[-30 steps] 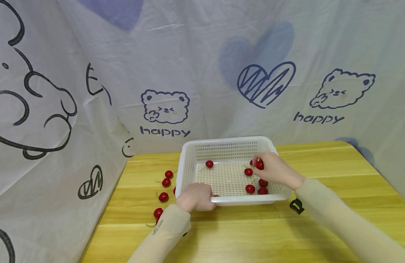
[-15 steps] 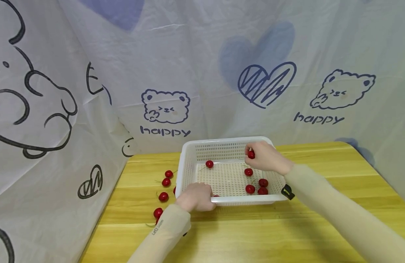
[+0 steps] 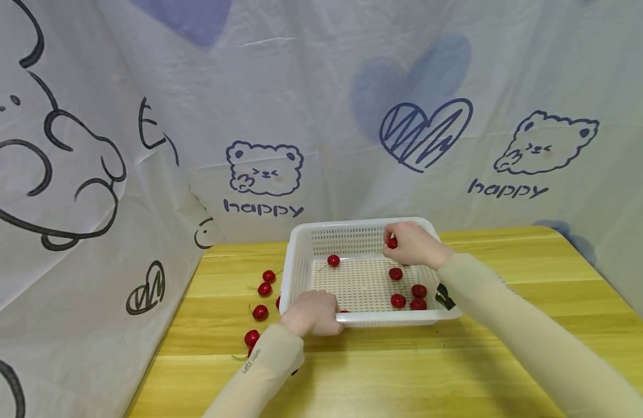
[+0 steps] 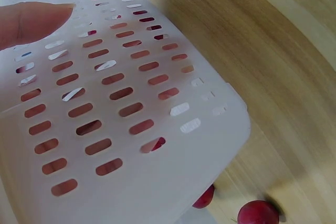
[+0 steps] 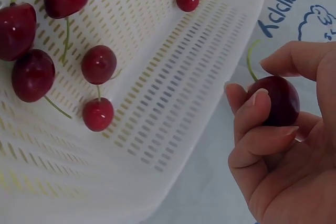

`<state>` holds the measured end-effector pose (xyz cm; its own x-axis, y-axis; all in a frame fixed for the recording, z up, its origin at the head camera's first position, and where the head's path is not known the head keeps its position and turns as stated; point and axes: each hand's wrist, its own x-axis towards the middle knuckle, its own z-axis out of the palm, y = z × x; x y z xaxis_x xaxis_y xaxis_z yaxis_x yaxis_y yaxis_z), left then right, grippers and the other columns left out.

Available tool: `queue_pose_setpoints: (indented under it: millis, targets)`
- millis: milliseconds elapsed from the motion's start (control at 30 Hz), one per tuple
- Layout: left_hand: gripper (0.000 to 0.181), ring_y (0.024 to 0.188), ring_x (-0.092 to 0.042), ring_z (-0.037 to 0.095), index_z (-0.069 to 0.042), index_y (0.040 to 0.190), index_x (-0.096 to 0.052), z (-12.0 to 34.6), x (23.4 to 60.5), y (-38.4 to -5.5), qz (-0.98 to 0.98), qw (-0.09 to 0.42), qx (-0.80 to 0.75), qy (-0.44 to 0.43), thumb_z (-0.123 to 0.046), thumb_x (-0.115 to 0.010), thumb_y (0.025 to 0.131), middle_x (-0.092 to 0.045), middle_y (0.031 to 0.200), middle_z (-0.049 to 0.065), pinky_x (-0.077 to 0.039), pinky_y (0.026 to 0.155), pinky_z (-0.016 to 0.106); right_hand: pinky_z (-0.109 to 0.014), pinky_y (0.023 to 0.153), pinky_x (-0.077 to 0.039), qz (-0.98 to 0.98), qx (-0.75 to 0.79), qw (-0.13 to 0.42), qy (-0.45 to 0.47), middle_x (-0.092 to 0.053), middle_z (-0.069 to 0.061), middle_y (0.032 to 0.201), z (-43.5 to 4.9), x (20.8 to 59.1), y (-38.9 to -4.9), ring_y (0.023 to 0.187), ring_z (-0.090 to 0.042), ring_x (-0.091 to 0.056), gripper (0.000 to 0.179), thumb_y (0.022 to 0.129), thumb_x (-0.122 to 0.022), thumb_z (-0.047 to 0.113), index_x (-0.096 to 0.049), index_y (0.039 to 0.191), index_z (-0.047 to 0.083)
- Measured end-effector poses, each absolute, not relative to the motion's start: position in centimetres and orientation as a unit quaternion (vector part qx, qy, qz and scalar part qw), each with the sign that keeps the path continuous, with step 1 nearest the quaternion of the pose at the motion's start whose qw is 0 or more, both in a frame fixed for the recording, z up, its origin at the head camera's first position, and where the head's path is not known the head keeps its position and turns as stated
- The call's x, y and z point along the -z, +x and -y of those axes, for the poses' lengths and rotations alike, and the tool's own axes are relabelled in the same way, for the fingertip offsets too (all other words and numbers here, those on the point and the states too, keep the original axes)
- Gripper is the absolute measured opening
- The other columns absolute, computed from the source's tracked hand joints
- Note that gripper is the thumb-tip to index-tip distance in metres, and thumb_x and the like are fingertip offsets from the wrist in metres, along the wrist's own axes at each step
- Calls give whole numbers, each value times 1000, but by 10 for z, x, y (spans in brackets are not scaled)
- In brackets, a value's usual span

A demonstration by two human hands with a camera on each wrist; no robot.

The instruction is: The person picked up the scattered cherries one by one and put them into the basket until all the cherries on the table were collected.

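A white perforated plastic basket [image 3: 394,317] stands on the table. My left hand [image 3: 313,313] grips its near wall at the left; in the left wrist view the thumb [image 4: 37,22] lies along the outside and finger colour shows through the slots. My right hand [image 3: 415,245] pinches a dark red cherry [image 5: 281,100] with a green stem between thumb and fingertips, held up over the basket's back right part. Several cherries lie on the basket floor, mostly at the right, such as one cherry [image 3: 398,301]; a lone cherry [image 3: 333,260] sits at the back left.
On the wooden table [image 3: 363,371], left of the basket, lie several more cherries, one of them a cherry [image 3: 260,312] near my left sleeve [image 3: 269,360], which partly hides another. A printed white cloth [image 3: 342,174] hangs right behind the table.
My right hand has lifted a cherry from the basket's right side and carried it up and leftward toward the back wall. The left hand and basket have stayed put.
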<state>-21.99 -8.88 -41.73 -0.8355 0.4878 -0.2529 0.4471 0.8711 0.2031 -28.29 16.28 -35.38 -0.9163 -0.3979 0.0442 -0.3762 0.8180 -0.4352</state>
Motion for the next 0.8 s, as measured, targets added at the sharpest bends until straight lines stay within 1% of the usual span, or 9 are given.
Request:
queue_pose_setpoints:
  millis: [133, 300, 367, 433, 533, 600, 667, 800]
  targets:
    - [25, 50, -38, 10, -20, 60, -52, 89, 416, -220, -956, 150, -69, 244, -31, -68, 76, -42, 54, -6, -34, 48, 26, -24, 52, -39, -953, 221, 32, -203, -49, 1, 59, -163, 361, -287, 50, -9, -45, 7, 87, -64, 11, -61, 88, 5]
    - [24, 51, -38, 10, -20, 60, -52, 89, 417, -218, -957, 149, -71, 238, -30, -68, 75, -43, 54, -6, -35, 49, 27, -24, 54, -38, -954, 223, 56, -194, -51, 0, 65, -159, 367, -288, 53, -10, -44, 8, 87, -65, 11, -63, 92, 5]
    - [24, 51, -39, 10, -20, 60, -52, 89, 418, -219, -957, 149, -72, 236, -30, -68, 75, -44, 55, -6, -36, 49, 27, -24, 55, -39, -954, 223, 66, -189, -54, -2, 67, -157, 368, -288, 55, -11, -46, 9, 87, -65, 11, -63, 93, 4]
    - [24, 51, -39, 10, -20, 60, -53, 89, 418, -219, -957, 148, -71, 238, -31, -68, 76, -44, 55, -6, -36, 49, 27, -26, 58, -43, -955, 218, 70, -188, -60, -5, 74, -155, 368, -288, 60, -14, -51, 11, 88, -65, 12, -64, 96, 4]
    - [24, 51, -39, 10, -21, 60, -52, 89, 419, -219, -957, 145, -69, 240, -31, -68, 75, -44, 55, -6, -36, 49, 27, -32, 68, -51, -957, 211, 66, -189, -68, -11, 89, -154, 369, -287, 75, -19, -60, 19, 88, -66, 13, -66, 102, 2]
    - [24, 51, -39, 10, -20, 60, -52, 90, 418, -219, -957, 145, -67, 240, -31, -68, 75, -44, 54, -6, -35, 49, 27, -35, 76, -53, -957, 208, 63, -191, -70, -12, 98, -154, 369, -287, 84, -21, -62, 23, 88, -66, 15, -67, 106, 1]
    - [23, 51, -39, 10, -20, 60, -53, 90, 418, -220, -957, 147, -68, 240, -30, -69, 74, -45, 54, -6, -35, 49, 27, -37, 78, -54, -956, 211, 63, -195, -70, -14, 100, -153, 369, -286, 86, -22, -64, 25, 87, -66, 15, -67, 108, 1]
    - [21, 52, -41, 11, -20, 63, -55, 89, 418, -221, -957, 152, -71, 235, -30, -69, 74, -48, 56, -6, -38, 50, 27, -35, 75, -54, -950, 220, 56, -213, -71, -11, 95, -150, 370, -284, 83, -20, -64, 22, 87, -67, 15, -67, 105, 3]
